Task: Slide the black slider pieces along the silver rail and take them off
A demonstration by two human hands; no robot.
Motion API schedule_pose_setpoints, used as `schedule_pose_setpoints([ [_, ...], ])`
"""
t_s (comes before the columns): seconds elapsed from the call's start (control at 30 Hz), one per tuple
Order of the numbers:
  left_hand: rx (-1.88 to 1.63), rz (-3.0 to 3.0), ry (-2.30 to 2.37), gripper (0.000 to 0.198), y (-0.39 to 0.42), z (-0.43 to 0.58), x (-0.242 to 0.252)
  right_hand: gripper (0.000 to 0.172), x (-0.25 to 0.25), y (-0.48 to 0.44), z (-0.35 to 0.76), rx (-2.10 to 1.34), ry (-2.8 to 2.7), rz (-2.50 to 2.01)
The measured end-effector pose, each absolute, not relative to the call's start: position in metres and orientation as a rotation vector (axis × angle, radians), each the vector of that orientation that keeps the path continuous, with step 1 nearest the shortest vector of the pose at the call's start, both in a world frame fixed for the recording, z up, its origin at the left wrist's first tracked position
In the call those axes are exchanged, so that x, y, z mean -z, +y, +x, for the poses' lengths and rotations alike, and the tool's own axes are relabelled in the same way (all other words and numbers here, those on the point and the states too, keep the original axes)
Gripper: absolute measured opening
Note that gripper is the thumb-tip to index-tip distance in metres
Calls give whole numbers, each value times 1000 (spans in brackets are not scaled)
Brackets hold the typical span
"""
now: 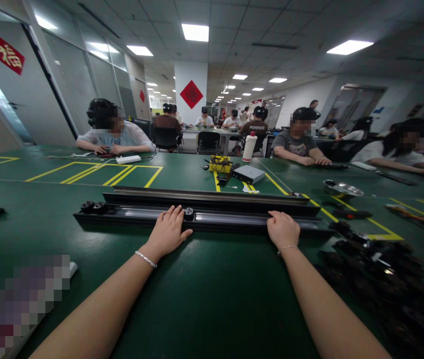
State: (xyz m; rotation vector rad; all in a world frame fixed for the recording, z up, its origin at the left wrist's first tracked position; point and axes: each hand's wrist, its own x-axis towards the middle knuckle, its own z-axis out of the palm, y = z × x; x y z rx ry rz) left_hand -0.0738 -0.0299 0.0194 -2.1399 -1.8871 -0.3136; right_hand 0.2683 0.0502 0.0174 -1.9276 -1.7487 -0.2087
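A long black metal rail (230,218) with a shiny inner channel lies crosswise in front of me on the green table. My left hand (167,230) rests on it left of the middle, fingers stretched and thumb apart. Just right of those fingertips, a small black socket-like module (189,213) sits in the channel. Two similar black modules (93,207) stand at the rail's left end. My right hand (284,229) has its fingers curled over the rail's right part. Behind lies a second black rail (212,198), parallel to the first.
A heap of black parts (387,284) covers the right side of the table. Beyond the rails are a grey box (248,174), a yellow holder with cables (220,163), a bottle (249,147) and a metal bowl (342,188). Several people sit across the table.
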Motion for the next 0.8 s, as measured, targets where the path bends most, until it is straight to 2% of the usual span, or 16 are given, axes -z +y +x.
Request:
schedule_pose_setpoints([
  [0.5, 365, -2208, -1781, 66, -33, -64, -16, 42, -18, 51, 268, 205, -1745, -1923],
  [0.8, 444, -2248, -1770, 52, -33, -64, -20, 42, -19, 49, 267, 192, -1739, -1933],
])
